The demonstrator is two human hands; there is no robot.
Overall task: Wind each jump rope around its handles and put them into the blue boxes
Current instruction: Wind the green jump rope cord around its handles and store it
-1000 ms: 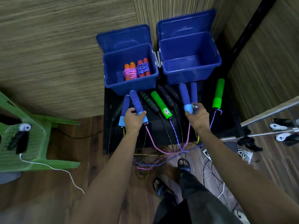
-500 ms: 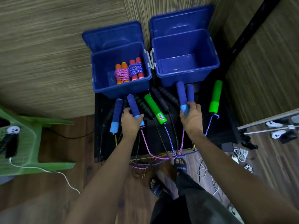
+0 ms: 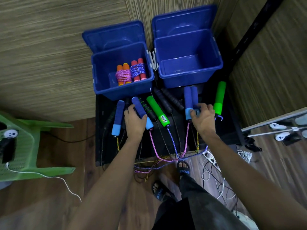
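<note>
Left hand [image 3: 134, 120] grip clamped on blue handle [image 3: 142, 112]; right hand [image 3: 204, 117] pinching paired blue handles [image 3: 190, 101] (pink rope [image 3: 186, 138] trailing).

2 wound ropes [image 3: 130, 73] in left blue box [image 3: 106, 90] — right box [image 3: 214, 75] bare.

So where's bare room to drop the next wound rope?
The right box shows a bare floor. The left box has a free strip left of the orange bundle, which lies beside the red bundle. The black mat is crowded with handles and cords.
</note>
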